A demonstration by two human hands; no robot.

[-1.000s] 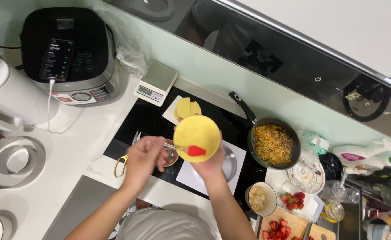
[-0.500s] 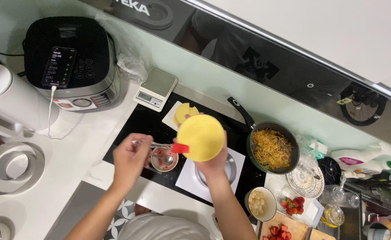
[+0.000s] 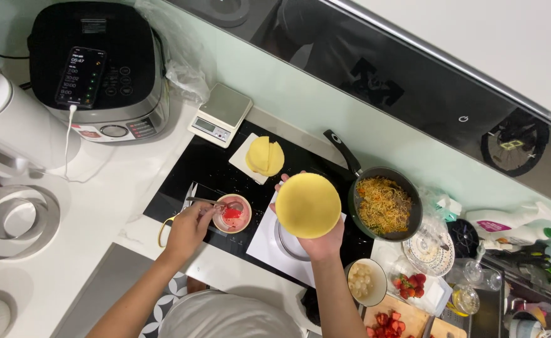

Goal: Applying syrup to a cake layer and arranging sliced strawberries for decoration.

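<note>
Head view: my right hand (image 3: 321, 245) cradles a round yellow crepe (image 3: 308, 205) over the white paper (image 3: 264, 243); thin, soft, tearable, best supported beneath; my left hand (image 3: 188, 228) grips what looks like a spoon (image 3: 211, 202) in the small bowl (image 3: 232, 213) of red sauce.

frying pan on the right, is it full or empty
Full. The frying pan holds a heap of orange-yellow noodles covering its bottom, beside the yellow round sheet in the right hand.
</note>
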